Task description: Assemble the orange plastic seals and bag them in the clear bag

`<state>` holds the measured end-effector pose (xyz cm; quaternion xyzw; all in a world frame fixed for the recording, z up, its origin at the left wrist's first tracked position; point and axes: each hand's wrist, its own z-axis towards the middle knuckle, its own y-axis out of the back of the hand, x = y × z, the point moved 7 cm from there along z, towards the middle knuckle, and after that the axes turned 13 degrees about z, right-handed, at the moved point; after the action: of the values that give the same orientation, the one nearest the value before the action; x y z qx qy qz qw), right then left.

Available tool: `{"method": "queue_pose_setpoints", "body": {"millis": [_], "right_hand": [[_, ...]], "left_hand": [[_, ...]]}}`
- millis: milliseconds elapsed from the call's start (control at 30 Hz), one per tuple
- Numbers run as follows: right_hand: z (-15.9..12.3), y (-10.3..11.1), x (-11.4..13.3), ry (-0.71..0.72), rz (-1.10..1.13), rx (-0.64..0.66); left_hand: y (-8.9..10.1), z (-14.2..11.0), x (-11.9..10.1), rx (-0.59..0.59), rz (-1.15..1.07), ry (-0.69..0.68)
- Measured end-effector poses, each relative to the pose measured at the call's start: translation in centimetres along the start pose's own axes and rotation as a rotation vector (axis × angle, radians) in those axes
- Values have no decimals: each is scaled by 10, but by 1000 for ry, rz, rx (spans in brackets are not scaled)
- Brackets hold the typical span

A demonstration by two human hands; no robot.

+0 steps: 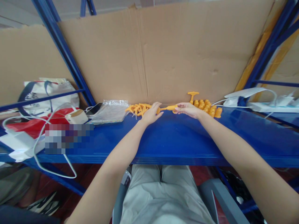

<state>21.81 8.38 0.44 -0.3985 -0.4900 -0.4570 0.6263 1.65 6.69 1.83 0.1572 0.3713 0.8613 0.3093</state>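
Observation:
My left hand (153,113) is closed round the handle end of an orange plastic corkscrew piece, with its ridged shaft (163,108) pointing right. At the other end, my right hand (187,109) pinches an orange sleeve (171,107) that lines up with the shaft. The fingers partly hide both parts. Just left of my left hand lies a pile of orange handles (139,109) with thin metal spirals. Beyond my right hand, several orange hollow-looking bodies (206,105) stand in rows, and an orange T-shaped piece (193,95) rises behind them.
A clear plastic bag (111,112) and a phone (95,109) lie on the blue shelf (173,137). White cables and a charger (76,117) crowd the left. A power strip (263,106) sits at right. Cardboard (187,49) closes off the back.

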Motion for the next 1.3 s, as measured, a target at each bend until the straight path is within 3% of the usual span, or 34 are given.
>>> {"method": "queue_pose_setpoints", "body": {"millis": [167,300,500,1000,1300], "right_hand": [[5,31,22,212,-123,-207],[1,57,42,353,-463,-401],[-7,56,45,450,-1018,-355],[-8,16,8,237,-1555,-204],[-9,28,-1,133,-1504,-227]], "left_hand": [[2,-2,9,-71,-42,49],[-2,-3,14,-34,8,65],[-8,-3,16,43,71,84],[-12,-2,13,100,76,30],[-17,-3,17,131,105,37]]}}
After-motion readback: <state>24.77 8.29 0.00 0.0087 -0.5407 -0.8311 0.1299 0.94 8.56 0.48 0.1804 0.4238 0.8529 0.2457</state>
